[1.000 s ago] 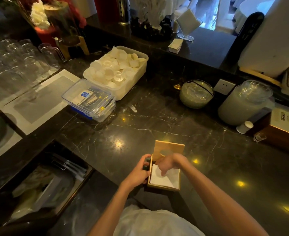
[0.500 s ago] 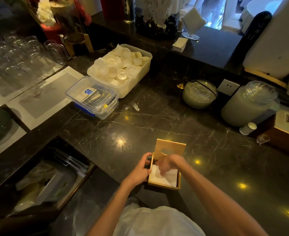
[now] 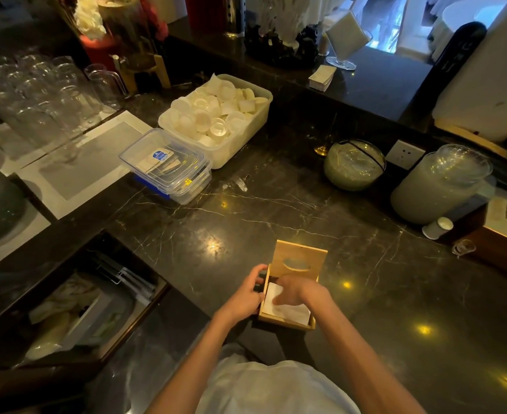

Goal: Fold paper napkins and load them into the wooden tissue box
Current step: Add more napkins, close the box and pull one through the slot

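A small wooden tissue box (image 3: 285,320) sits on the dark marble counter close to me, its hinged lid (image 3: 300,258) with an oval slot standing open at the far side. White paper napkins (image 3: 291,309) lie inside it. My left hand (image 3: 246,294) grips the box's left wall. My right hand (image 3: 297,292) reaches into the box from the right, fingers spread and pressing down on the napkins.
Beyond the box stand a clear lidded container (image 3: 168,165), a white tub of small cups (image 3: 216,118), a round glass jar (image 3: 353,164) and a large lidded jar (image 3: 440,183). Glasses (image 3: 37,94) fill the far left. An open drawer (image 3: 91,309) lies at my left.
My right hand has shifted lower into the box, fingers now flatter on the napkins. My left hand stays on the box's left wall. The view has drifted slightly.
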`<state>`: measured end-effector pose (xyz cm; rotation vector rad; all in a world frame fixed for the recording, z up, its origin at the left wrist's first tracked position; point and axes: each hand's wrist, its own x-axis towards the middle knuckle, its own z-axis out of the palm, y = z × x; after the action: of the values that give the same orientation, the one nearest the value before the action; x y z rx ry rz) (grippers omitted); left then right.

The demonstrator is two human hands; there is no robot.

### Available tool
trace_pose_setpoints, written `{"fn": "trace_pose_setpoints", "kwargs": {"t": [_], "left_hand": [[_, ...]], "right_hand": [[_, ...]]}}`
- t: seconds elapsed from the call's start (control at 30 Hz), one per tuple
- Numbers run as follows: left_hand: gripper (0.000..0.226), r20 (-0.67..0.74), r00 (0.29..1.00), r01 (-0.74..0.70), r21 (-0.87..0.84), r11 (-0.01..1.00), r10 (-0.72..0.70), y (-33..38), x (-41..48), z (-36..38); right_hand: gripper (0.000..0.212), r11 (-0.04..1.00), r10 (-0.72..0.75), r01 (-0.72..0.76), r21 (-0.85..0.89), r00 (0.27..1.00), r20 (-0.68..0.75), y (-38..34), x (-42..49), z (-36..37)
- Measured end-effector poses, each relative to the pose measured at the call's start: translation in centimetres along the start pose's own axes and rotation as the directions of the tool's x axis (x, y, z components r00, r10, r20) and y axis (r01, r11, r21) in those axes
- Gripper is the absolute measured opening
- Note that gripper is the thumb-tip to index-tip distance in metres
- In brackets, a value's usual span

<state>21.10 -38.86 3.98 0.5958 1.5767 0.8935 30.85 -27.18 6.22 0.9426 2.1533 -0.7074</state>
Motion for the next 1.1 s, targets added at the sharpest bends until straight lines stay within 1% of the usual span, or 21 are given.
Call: {"fn": "trace_pose_setpoints", "kwargs": {"t": [0.1,0.23,0.3,0.37,0.4,0.47,0.53,0.57,0.6,0.63,0.67,0.7,0.77,0.8,0.87,0.97,1.03,1.1], "left_hand": [[0.065,0.003,1.000,-0.007,-0.004,1.000,0.007,0.1,-0.2,0.0],[0.066,0.014,1.000,-0.012,0.004,1.000,0.012,0.3,-0.6,0.0],[0.066,0.006,1.000,-0.024,0.015,1.000,0.024,0.5,-0.7,0.1],[0.069,-0.017,0.999,-0.043,0.082,0.996,0.045,0.4,-0.8,0.3],[0.070,-0.038,0.997,-0.055,0.142,0.988,0.061,0.3,-0.8,0.4],[0.072,-0.070,0.992,-0.076,0.331,0.940,0.105,0.1,-0.9,0.9],[0.063,-0.065,0.985,-0.103,0.526,0.844,0.161,0.3,-1.5,1.7],[0.056,-0.049,0.982,-0.115,0.608,0.786,0.182,0.3,-1.7,2.1],[0.049,-0.033,0.980,-0.124,0.670,0.732,0.196,0.3,-1.7,2.4],[0.043,-0.021,0.980,-0.123,0.714,0.689,0.197,0.3,-1.7,2.7],[0.039,-0.014,0.979,-0.124,0.744,0.656,0.201,0.4,-1.5,2.8],[0.037,-0.011,0.980,-0.121,0.766,0.631,0.200,0.5,-1.4,2.9],[0.037,0.000,0.983,-0.108,0.806,0.583,0.182,0.7,-0.9,2.9],[0.039,0.006,0.987,-0.097,0.823,0.560,0.163,0.8,-0.6,3.0],[0.042,0.014,0.994,-0.068,0.852,0.519,0.107,1.2,0.0,3.1],[0.038,-0.012,1.000,0.000,0.873,0.487,0.023,1.6,0.8,3.1],[0.034,-0.029,0.999,0.036,0.869,0.494,-0.022,1.7,1.3,3.1],[0.035,-0.032,0.997,0.060,0.859,0.508,-0.064,2.0,1.7,2.8]], "right_hand": [[0.052,0.998,-0.011,0.012,0.058,1.000,-0.001,0.1,-0.3,0.2],[0.048,0.992,-0.017,0.015,0.128,1.000,0.016,0.5,-0.4,0.3],[0.049,0.990,-0.034,0.030,0.135,0.999,0.023,0.6,-0.7,0.1],[0.054,0.990,-0.039,0.036,0.137,0.999,0.017,0.7,-1.2,0.1],[0.056,0.989,-0.035,0.036,0.140,0.999,-0.010,0.8,-1.5,0.3],[0.056,0.990,-0.027,0.044,0.137,0.992,-0.123,1.1,-2.4,1.1],[0.056,0.989,-0.063,0.100,0.111,0.953,-0.295,1.5,-3.9,2.4],[0.052,0.987,-0.102,0.144,0.075,0.910,-0.403,1.8,-4.8,3.1],[0.043,0.984,-0.137,0.175,0.028,0.854,-0.501,2.1,-5.7,3.7],[0.035,0.983,-0.162,0.185,-0.017,0.807,-0.567,2.5,-6.7,4.2],[0.034,0.982,-0.179,0.180,-0.059,0.786,-0.592,3.0,-7.5,4.9],[0.040,0.982,-0.189,0.164,-0.096,0.793,-0.579,3.5,-8.2,5.5],[0.056,0.975,-0.205,0.130,-0.181,0.840,-0.502,4.2,-9.0,7.0],[0.062,0.970,-0.213,0.124,-0.209,0.852,-0.479,4.5,-9.0,7.7],[0.065,0.972,-0.198,0.109,-0.208,0.857,-0.475,4.7,-9.1,8.2],[0.057,0.980,-0.154,0.074,-0.183,0.867,-0.473,4.3,-9.3,8.1],[0.043,0.988,-0.147,0.099,-0.119,0.839,-0.523,4.3,-9.2,7.8],[0.038,0.995,-0.076,0.096,0.002,0.793,-0.604,4.5,-9.1,7.1]]}}
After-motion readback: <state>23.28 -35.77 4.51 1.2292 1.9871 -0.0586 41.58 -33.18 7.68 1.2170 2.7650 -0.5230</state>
